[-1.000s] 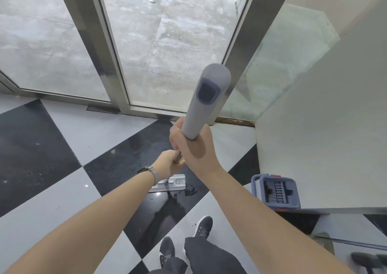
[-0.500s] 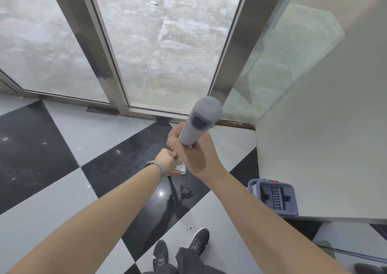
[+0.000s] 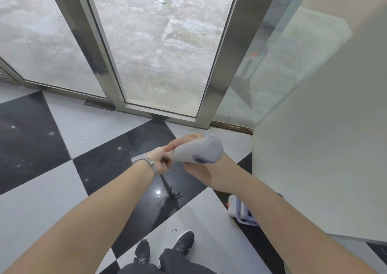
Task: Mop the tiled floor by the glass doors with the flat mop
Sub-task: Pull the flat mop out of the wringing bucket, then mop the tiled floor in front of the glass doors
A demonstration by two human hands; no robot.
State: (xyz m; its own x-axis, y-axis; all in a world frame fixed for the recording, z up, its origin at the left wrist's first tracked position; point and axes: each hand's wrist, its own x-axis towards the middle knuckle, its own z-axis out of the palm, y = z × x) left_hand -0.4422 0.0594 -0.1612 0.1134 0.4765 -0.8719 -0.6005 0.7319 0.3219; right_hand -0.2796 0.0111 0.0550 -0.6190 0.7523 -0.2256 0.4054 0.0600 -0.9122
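Both hands hold the flat mop's pole. Its thick grey grip end [image 3: 199, 150] points toward me and tilts to the right. My right hand [image 3: 193, 167] grips that grey end from beneath. My left hand [image 3: 160, 160], with a watch band at the wrist, grips the pole just below it. A sliver of the white mop head [image 3: 137, 158] shows on the black tile behind my left wrist; the rest is hidden by my hands. The black and white tiled floor [image 3: 117, 169] runs up to the glass doors [image 3: 159, 47].
A blue and white mop bucket [image 3: 240, 211] stands at the right, partly behind my right forearm, beside a white wall [image 3: 324, 148]. A wet spot with dark debris [image 3: 174, 191] lies on the black tile. My shoes [image 3: 163, 248] are at the bottom.
The mop's grip end has dropped lower and tilted right as both hands pushed forward toward the doors. The mop head has slid farther away and is now mostly hidden.
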